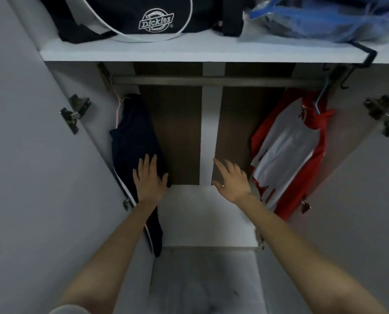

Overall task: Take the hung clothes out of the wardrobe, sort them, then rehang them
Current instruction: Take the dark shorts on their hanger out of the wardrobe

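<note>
A dark navy garment (pixel 134 141) with a white side stripe hangs at the far left end of the metal rail (pixel 211 80). My left hand (pixel 150 177) lies flat against its lower part, fingers straight. At the far right end a red and white jacket (pixel 288 150) hangs on a teal hanger (pixel 320 99). My right hand (pixel 232 180) hovers in the gap between the two garments with fingers spread, holding nothing and a little left of the jacket.
Both wardrobe doors (pixel 25 155) stand wide open with metal hinges (pixel 74 113) showing. On the upper shelf (pixel 189 53) sit a dark Dickies bag (pixel 143 17) and a blue plastic bag (pixel 325 17). The white wardrobe floor (pixel 207 214) lies below.
</note>
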Available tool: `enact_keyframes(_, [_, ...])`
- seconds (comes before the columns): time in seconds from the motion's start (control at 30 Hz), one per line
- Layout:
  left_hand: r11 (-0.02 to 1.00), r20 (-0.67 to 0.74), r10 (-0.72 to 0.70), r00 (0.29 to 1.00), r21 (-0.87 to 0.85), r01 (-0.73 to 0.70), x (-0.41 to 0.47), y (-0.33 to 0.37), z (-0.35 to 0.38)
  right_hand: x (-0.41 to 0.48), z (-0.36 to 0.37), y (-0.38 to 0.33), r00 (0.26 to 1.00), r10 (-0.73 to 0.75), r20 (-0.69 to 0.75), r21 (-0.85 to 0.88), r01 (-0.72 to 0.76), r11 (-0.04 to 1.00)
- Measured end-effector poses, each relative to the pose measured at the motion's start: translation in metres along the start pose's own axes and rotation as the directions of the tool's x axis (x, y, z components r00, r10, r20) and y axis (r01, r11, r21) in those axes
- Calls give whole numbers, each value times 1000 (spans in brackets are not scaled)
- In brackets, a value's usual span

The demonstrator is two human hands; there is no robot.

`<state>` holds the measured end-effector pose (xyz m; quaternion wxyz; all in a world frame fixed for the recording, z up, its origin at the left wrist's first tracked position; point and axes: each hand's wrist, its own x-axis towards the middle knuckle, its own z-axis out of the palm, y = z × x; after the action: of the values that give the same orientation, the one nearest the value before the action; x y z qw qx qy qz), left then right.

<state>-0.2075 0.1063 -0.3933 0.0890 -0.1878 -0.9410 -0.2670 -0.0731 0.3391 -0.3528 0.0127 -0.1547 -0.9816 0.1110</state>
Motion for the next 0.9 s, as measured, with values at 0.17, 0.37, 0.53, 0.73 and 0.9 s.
enact_keyframes(0.17, [997, -204, -71, 976, -27, 67, 55, -19, -20, 54, -4, -13, 998, -69, 12, 7, 69, 998])
enact_keyframes(0.37, [998, -291, -59, 955, 2, 62, 115, -42, -39, 115, -6, -42, 990, -140, 4, 0, 140, 990])
enact_keyframes(0.53, [987, -276, -149, 949, -107, 124, 152, -46, -51, 151, -5, -62, 986, -165, -20, 2, 165, 986])
enact_keyframes(0.73, [921, -172, -366, 915, -206, 329, 186, -39, -59, 173, -9, -69, 983, -181, -42, 10, 182, 983])
enact_keyframes(0.9, [772, -118, -508, 853, -502, 390, 199, -26, -60, 180, -13, -68, 988, -153, -36, 4, 153, 988])
